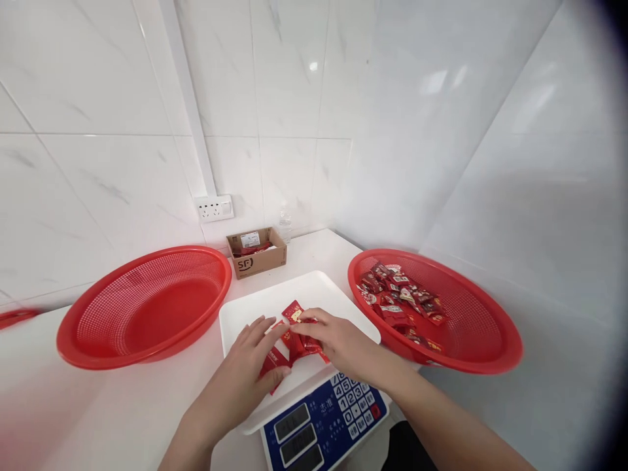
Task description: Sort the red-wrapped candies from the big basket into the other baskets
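Several red snack packets [273, 360] lie bunched on the white tray [338, 291] of a weighing scale [314, 432], between my two hands. My left hand [250, 360] grips the packets from the left, thumb at the near edge and fingers curved over the top. From the right, my right hand [333, 337] has its bent fingers closed over the packets on that side. The fingers partly cover the packets, so their exact number and outlines are hidden. Below the tray is the scale's blue panel, with dark displays and a keypad [353, 399].
Left of the scale stands a red perforated basket [167, 320] with nothing visible inside. A second red basket [483, 327] on the right holds many small wrapped packets [402, 294]. Behind are a cardboard box [262, 261] with red packets, a clear bottle [285, 222] and a wall socket [214, 208].
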`<state>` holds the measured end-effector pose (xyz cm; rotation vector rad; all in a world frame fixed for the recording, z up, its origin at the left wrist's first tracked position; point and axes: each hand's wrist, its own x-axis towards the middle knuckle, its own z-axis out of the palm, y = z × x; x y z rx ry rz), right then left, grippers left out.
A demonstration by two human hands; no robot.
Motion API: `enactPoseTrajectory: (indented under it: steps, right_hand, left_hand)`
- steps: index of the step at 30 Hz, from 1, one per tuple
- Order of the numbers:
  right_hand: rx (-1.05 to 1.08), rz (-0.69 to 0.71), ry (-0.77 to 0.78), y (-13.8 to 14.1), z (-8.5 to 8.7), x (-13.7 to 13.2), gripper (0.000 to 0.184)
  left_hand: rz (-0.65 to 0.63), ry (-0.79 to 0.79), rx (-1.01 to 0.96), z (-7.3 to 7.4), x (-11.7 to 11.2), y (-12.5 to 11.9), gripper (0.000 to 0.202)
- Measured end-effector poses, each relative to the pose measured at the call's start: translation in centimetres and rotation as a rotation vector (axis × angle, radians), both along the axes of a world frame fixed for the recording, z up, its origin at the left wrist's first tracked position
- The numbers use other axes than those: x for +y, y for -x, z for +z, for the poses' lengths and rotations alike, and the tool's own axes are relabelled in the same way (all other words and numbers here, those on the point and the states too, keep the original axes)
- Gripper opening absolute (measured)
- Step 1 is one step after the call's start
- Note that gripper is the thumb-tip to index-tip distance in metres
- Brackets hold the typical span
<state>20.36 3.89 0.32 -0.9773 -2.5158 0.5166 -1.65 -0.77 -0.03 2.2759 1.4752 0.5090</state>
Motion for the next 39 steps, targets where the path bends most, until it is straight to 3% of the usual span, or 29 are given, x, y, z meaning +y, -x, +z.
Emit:
enactPoseTrajectory:
  steps: [4,9,12,14,17,20,22,25,28,30,34,39]
  right_hand:
    - [0.030,-0.002,0.057,-0.9,0.8,-0.7,0.047]
    - [0.273,-0.144,0.239,-2.1,1.5,-1.2,0.037]
    - [0.574,-0.326,0.338,-2.8,0.4,-0.4,0.023]
    - [0.886,-0.455,0.426,-3.3,-0.5,0.5,0.016]
    - [1.356,-0.586,0.680,-4.1,-1.4,1.8,0.020]
    - [1.483,-0.637,0.879,-4.6,-1.5,2.1,0.023]
    - [1.364,-0.603,0.837,-4.6,-1.3,1.7,0.026]
    - [0.905,-0.508,0.570,-3.8,-0.9,0.6,0.028]
    - [0.421,-0.433,0.304,-2.5,-0.9,-0.4,0.029]
    - [0.221,-0.376,0.252,-1.6,-1.1,-0.8,0.029]
    - [0.021,-0.317,0.243,-0.5,-1.5,-0.9,0.028]
    - [-0.018,-0.244,0.245,-0.2,-0.7,-1.4,0.030]
  left_hand:
    - [-0.117,-0.004,0.046,-0.4,0.0,-0.3,0.059]
    - [-0.154,0.050,0.076,-0.7,-0.2,-1.2,0.063]
    - [-0.180,0.055,0.076,-0.7,-0.4,-1.9,0.062]
    - [-0.203,0.063,0.071,-0.6,-0.5,-2.3,0.063]
    - [-0.209,0.063,0.059,-0.6,-0.6,-2.9,0.068]
    - [-0.230,0.069,0.063,-0.8,-0.7,-3.4,0.075]
    - [-0.260,0.075,0.066,-0.9,-0.7,-3.4,0.077]
    - [-0.236,0.046,0.065,-0.9,-0.5,-2.7,0.071]
    - [-0.117,-0.014,0.093,-0.8,-0.1,-1.3,0.060]
    - [-0.028,-0.036,0.121,-0.6,0.1,-0.4,0.053]
    - [0.077,0.023,0.152,-0.1,0.0,0.6,0.047]
    - [0.042,0.024,0.087,0.5,-0.2,0.3,0.034]
